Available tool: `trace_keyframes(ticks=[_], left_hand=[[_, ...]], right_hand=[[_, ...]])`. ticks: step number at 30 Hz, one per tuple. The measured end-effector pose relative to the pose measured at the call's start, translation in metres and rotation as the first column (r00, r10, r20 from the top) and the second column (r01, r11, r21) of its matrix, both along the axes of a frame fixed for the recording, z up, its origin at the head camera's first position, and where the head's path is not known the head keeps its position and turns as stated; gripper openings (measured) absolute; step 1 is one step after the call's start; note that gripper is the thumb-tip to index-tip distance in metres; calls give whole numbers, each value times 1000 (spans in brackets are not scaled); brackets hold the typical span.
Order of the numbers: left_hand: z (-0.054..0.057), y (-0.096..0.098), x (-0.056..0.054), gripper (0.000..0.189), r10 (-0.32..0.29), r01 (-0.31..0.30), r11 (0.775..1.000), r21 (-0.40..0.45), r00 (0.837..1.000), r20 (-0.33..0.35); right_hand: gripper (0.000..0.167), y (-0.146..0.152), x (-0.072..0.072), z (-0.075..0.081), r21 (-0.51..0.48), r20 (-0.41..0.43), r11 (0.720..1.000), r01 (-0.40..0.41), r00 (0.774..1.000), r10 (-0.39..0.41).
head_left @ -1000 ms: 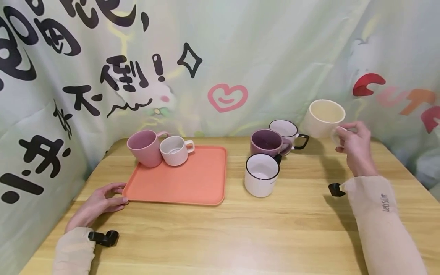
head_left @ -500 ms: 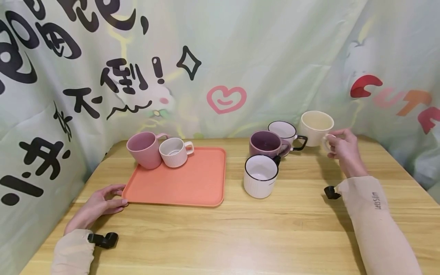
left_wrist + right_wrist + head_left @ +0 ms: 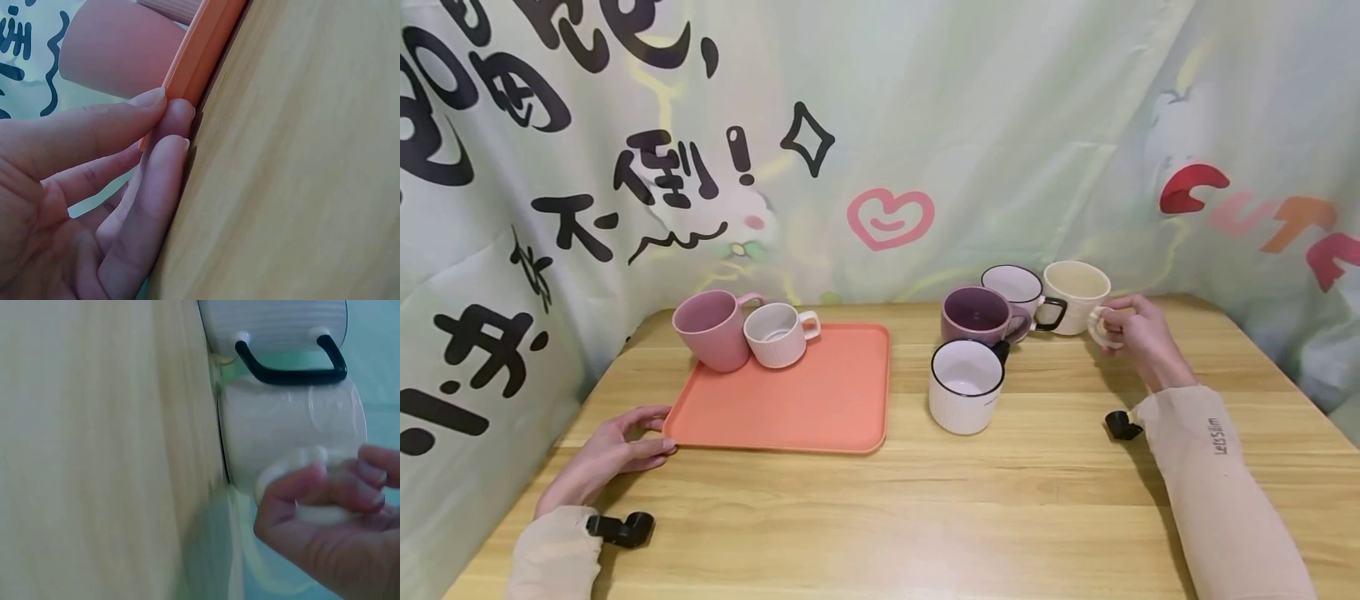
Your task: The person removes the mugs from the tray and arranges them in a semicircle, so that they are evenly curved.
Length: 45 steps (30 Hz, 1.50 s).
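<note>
My right hand (image 3: 1146, 342) pinches the handle of a cream mug (image 3: 1071, 312) at the back right of the table. In the right wrist view the thumb and fingers are curled at the handle, and the cream mug (image 3: 281, 425) stands upright, its base at the table surface. My left hand (image 3: 606, 450) pinches the near left corner of an orange tray (image 3: 820, 400); the left wrist view has the thumb on the rim and fingertips beneath. At the tray's back left are a pink mug (image 3: 715, 333) and a small white ribbed mug (image 3: 777, 342), side by side.
Left of the cream mug stands a white mug (image 3: 1013, 285) with black rim and handle. In front of it are a purple mug (image 3: 973, 321) and another white black-rimmed mug (image 3: 964, 402). A printed curtain (image 3: 985, 167) hangs behind the wooden table (image 3: 850, 525).
My right hand has lowered the cream mug and brought it left, from in the air down beside the black-handled white mug. The left hand and tray stay put.
</note>
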State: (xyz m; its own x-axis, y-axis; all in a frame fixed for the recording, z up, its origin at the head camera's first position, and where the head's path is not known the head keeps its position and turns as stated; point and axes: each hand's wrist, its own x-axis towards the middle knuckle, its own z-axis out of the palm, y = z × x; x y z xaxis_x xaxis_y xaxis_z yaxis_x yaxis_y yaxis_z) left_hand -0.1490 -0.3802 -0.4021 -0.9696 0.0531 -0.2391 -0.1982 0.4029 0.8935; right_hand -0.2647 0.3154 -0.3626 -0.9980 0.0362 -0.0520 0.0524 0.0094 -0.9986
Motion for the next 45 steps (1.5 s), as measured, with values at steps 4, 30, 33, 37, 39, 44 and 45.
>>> trace_keyframes(ticks=[4, 30, 33, 37, 39, 44, 45], left_hand=[[0, -2, 1, 73, 0, 0, 1000, 9, 1000, -9], [-2, 0, 1, 71, -9, 10, 1000, 6, 1000, -10], [0, -2, 2, 72, -8, 8, 1000, 7, 1000, -11], [1, -4, 3, 72, 6, -6, 1000, 2, 1000, -6], [0, -3, 3, 73, 7, -7, 1000, 6, 1000, -4], [0, 2, 0, 73, 2, -2, 1000, 31, 1000, -1], [1, 2, 0, 73, -3, 4, 1000, 29, 1000, -6]], right_hand=[[8, 2, 0, 0, 24, -13, 998, -62, 998, 62], [13, 9, 9, 4, 157, 15, 985, -75, 997, 74], [11, 9, 9, 3, 141, 15, 987, -82, 997, 81], [13, 10, 9, 1, 154, 15, 982, -107, 994, 106], [14, 12, 9, 1, 222, 8, 967, -124, 992, 126], [22, 23, 7, 11, 398, 39, 896, -196, 980, 197], [29, 25, 6, 15, 434, 54, 876, -210, 977, 208]])
